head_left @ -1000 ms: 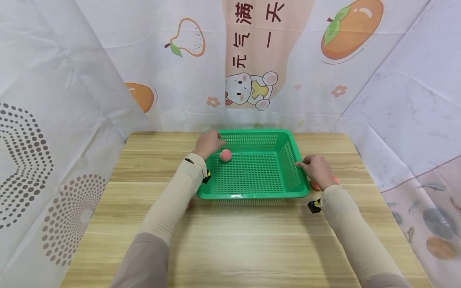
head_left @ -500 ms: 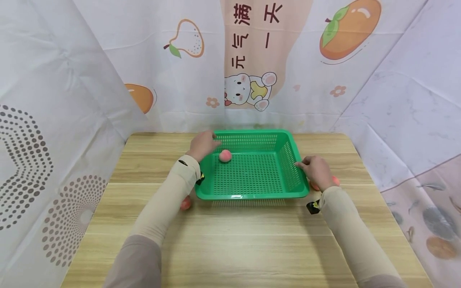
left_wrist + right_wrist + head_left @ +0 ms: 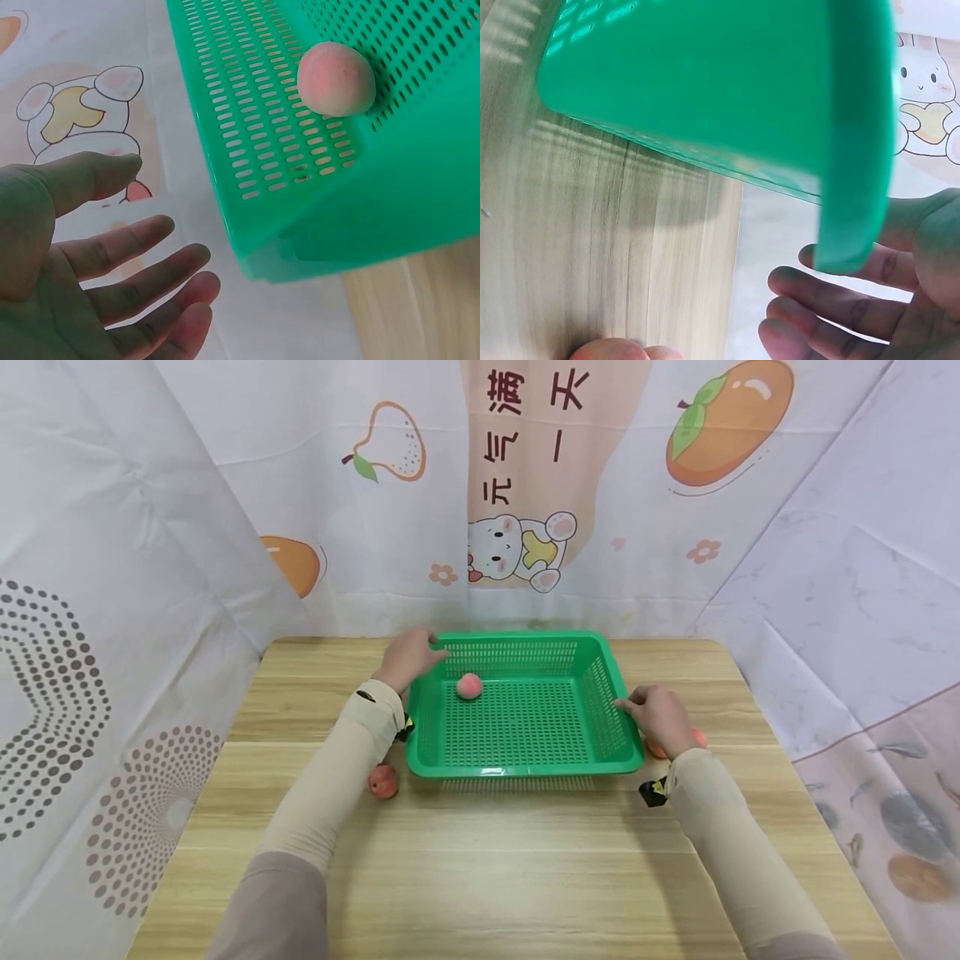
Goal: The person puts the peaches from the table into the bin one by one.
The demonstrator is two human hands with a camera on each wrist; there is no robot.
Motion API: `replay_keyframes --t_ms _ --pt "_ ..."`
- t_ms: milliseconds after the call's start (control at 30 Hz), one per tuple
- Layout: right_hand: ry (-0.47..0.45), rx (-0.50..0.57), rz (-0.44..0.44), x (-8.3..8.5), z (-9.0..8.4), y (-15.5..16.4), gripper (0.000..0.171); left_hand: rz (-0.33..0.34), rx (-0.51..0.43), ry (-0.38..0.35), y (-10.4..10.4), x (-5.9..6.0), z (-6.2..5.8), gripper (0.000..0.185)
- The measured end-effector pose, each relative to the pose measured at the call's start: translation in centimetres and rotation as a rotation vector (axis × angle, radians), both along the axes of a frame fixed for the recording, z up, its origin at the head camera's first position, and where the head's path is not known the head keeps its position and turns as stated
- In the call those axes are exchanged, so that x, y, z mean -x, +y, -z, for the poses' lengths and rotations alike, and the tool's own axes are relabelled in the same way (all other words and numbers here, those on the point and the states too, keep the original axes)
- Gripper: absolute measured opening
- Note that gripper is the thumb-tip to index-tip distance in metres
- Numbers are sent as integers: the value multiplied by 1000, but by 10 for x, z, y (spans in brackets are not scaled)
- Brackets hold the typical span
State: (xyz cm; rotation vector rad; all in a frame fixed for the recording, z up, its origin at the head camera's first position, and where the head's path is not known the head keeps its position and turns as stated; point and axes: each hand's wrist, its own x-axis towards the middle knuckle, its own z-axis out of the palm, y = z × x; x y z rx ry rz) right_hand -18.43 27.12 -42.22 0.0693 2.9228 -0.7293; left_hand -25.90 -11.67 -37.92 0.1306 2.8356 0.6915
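Nearest you, a small round peach (image 3: 383, 782) with soft matte pink-orange skin lies on the pale wood-grain counter (image 3: 525, 860), just beside your left forearm and well short of your left fingers. Your right hand (image 3: 660, 717) rests against the right rim of the green basket (image 3: 525, 758); its fingers (image 3: 821, 309) lie straight and slightly apart under the smooth plastic edge, thumb on the rim, clamped on nothing. A second peach (image 3: 697, 737) peeks out just behind that hand, on the counter outside the basket. The basket is a shallow rectangular tray of glossy plastic, its floor and walls pierced by rows of little slots. Further on, your left hand (image 3: 407, 657) sits at the basket's far left corner, fingers (image 3: 124, 244) spread and relaxed, just clear of the slotted wall in the wrist view. Inside, just right of those fingers, a third peach (image 3: 468, 686) rests on the perforated floor near the far wall.
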Motion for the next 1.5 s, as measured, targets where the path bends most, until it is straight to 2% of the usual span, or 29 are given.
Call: replay_keyframes --t_ms 200,367,667,1000,1233,1500 --pt "-11 -5 -10 -1 2 1 35 -22 0 -27 -14 1 -6 49" --pt "-11 -3 -8 -1 4 1 35 -10 6 -51 -25 3 -9 49" --pt "-18 -12 -17 -1 4 2 34 -2 22 -90 -39 4 0 52" --pt "-4 -7 -21 1 1 1 33 21 75 -133 -58 3 -4 57" --pt "-10 -20 -23 2 1 2 33 4 72 -161 -69 3 8 61" --pt "-4 -25 -30 3 1 2 33 -2 63 -241 -77 0 19 64"
